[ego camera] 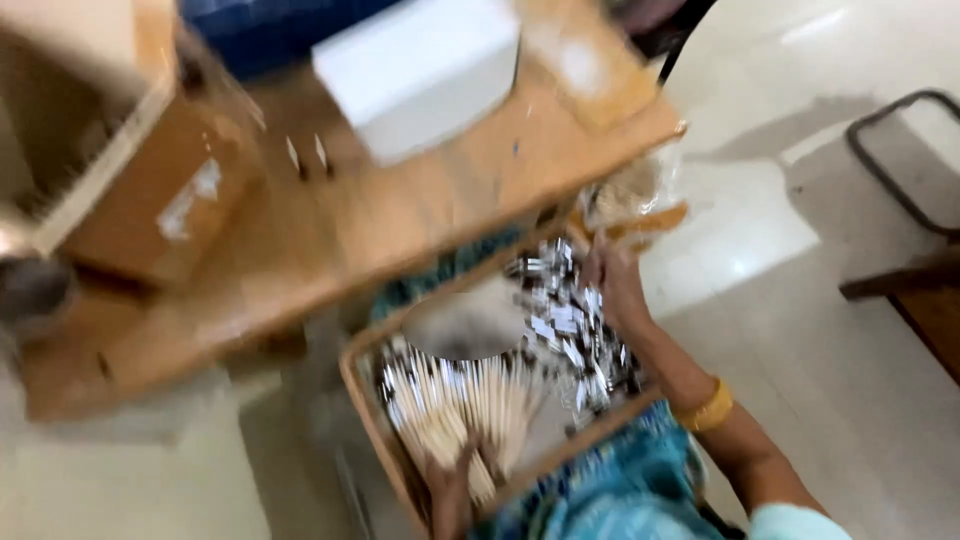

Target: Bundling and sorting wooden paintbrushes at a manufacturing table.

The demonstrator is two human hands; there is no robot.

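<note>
The fingers of the right hand [612, 280] reach up toward the crinkled clear plastic bag [635, 200] that hangs off the edge of the wooden table [400, 220]; the blur hides how far they are spread, and I cannot tell whether they grip the bag or only touch it. A gold bangle [708, 408] sits on that wrist. The left hand [455, 480] lies at the near edge of a shallow wooden tray [365, 400] resting on the lap, its fingers curled over a fanned bundle of pale thin sticks [450, 400]; whether they pinch the sticks is too smeared to tell. Beside the sticks, in the tray's right part, lies a heap of small shiny silver pieces [570, 320], just under the right hand. On the table stand a white box [420, 70] and a brown cardboard box [160, 190].
</note>
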